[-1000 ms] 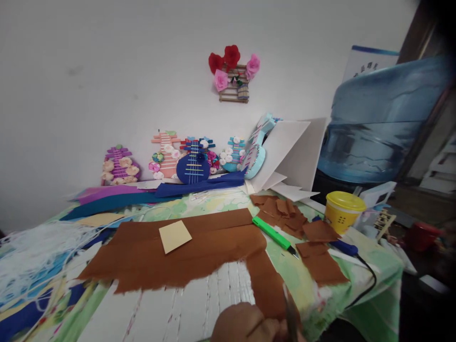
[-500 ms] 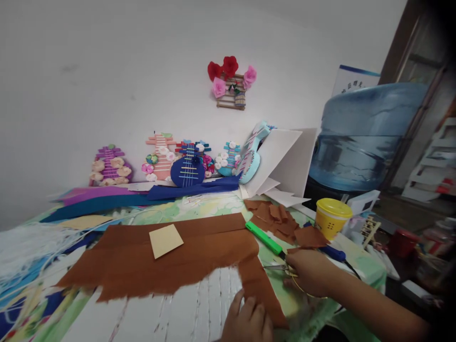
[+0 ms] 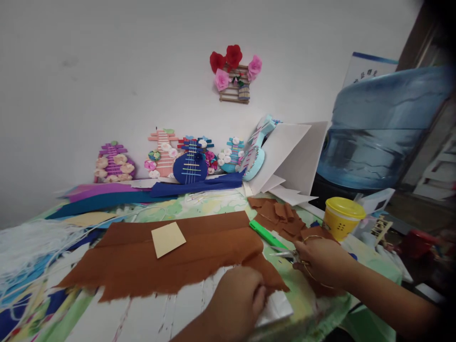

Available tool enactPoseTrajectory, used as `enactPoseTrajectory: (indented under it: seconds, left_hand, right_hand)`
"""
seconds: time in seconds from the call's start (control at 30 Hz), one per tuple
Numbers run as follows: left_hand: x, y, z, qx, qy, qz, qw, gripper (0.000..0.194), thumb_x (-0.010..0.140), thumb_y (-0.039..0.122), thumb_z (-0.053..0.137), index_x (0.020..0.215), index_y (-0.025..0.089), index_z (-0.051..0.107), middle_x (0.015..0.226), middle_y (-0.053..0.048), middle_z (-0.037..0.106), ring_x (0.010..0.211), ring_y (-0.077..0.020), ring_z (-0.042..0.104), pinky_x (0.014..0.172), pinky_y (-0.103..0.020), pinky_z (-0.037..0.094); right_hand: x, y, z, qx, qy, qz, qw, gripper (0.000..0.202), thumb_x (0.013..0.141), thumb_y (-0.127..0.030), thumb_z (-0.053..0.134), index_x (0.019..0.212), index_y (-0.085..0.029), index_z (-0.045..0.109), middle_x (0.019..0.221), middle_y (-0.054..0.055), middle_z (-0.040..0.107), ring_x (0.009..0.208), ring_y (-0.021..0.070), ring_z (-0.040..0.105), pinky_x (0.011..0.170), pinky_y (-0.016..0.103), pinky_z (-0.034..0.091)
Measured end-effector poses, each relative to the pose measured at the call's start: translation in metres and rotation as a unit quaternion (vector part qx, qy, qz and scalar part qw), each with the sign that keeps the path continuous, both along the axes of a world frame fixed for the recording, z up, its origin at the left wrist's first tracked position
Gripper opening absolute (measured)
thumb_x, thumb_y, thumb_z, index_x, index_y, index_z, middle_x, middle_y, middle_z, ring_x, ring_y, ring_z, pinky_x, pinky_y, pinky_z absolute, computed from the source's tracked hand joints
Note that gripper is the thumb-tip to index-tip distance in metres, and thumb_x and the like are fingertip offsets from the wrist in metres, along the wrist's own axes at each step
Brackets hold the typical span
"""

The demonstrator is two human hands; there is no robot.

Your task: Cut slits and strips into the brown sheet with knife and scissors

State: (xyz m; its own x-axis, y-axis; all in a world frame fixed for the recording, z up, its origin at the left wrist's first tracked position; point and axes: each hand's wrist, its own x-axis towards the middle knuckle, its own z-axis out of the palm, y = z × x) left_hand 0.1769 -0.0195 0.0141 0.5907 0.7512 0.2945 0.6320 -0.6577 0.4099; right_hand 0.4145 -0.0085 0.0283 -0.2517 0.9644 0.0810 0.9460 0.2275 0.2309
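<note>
My left hand is closed at the lower right of the brown crepe paper, its fingers curled on the paper's edge; the fingertips are partly hidden. Beneath the paper lies a white board with glossy glue-like lines. My right hand grips scissors, blades pointing left toward the paper; thin gold-coloured loops show around the hand. Just beyond the blades rests a green utility knife. A cream paper square sits on the brown sheet.
Brown scraps lie behind the knife, left of a yellow lidded tub. Lute-shaped crafts line the wall beside leaning white boards. A large water bottle stands right. White cords heap at left.
My left hand has moved up and curled at the brown paper, whose right flap has shifted up, baring the board's corner. The scissors have moved slightly up. The whole view has shifted a little.
</note>
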Motion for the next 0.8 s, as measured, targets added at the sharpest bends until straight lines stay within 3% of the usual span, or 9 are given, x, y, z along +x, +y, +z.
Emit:
enactPoseTrajectory:
  seconds: [0.13,0.4,0.6,0.8]
  left_hand:
    - [-0.003,0.017,0.012,-0.168,-0.093,0.001,0.981,0.009,0.067,0.018,0.046,0.064,0.018,0.054,0.067,0.000,0.056,0.064,-0.0152,0.048,0.057,-0.024,0.030]
    - [0.000,0.044,-0.008,-0.389,-0.176,0.013,0.904,0.006,0.064,0.023,0.046,0.064,0.017,0.047,0.051,0.005,0.044,0.046,-0.0094,0.042,0.044,-0.020,0.032]
    - [-0.001,0.051,-0.011,-0.448,-0.238,0.027,0.862,0.014,0.059,0.029,0.051,0.064,0.016,0.047,0.050,0.006,0.043,0.045,-0.0080,0.039,0.044,-0.019,0.029]
    - [-0.005,0.051,-0.014,-0.447,-0.261,0.047,0.854,0.017,0.058,0.031,0.050,0.064,0.016,0.046,0.049,0.007,0.039,0.044,-0.0066,0.034,0.044,-0.019,0.026]
  right_hand:
    - [0.003,-0.002,0.002,-0.007,-0.007,-0.005,1.000,0.026,0.075,-0.041,0.044,0.078,-0.018,0.054,0.066,0.009,0.058,0.063,0.0229,0.054,0.050,0.027,0.028]
    - [-0.003,-0.009,0.002,-0.091,0.032,0.022,0.995,0.020,0.071,-0.037,0.049,0.079,-0.019,0.054,0.073,0.008,0.060,0.069,0.0227,0.055,0.053,0.028,0.029]
    - [-0.010,-0.008,0.000,-0.099,0.028,0.035,0.994,0.022,0.072,-0.039,0.049,0.078,-0.018,0.053,0.075,0.009,0.060,0.068,0.0225,0.055,0.052,0.028,0.028]
    - [0.000,-0.020,0.001,-0.095,0.067,0.032,0.993,0.023,0.073,-0.041,0.047,0.081,-0.020,0.054,0.072,0.007,0.060,0.062,0.0196,0.053,0.050,0.027,0.026]
